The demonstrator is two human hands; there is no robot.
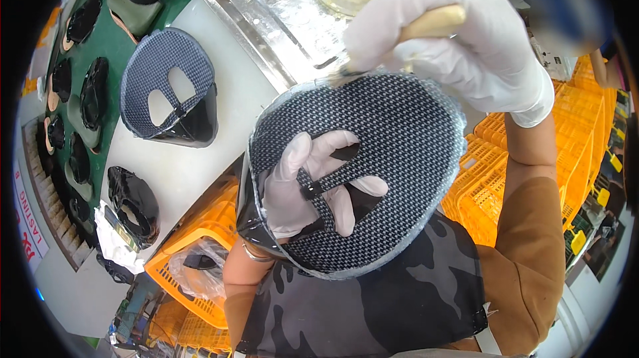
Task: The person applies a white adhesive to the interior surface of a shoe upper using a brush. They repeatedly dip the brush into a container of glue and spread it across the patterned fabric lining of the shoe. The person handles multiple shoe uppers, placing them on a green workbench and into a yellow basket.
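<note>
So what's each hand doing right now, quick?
Left hand: holding a dark patterned shoe upper.
Right hand: closed around a light-handled brush.

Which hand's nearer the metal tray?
Right. The right hand overlaps the metal tray in view; the left hand is farther down, at the openings of the patterned piece.

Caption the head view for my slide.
Gloved left hand holds a patterned shoe upper; gloved right hand grips a wooden-handled tool.
</note>
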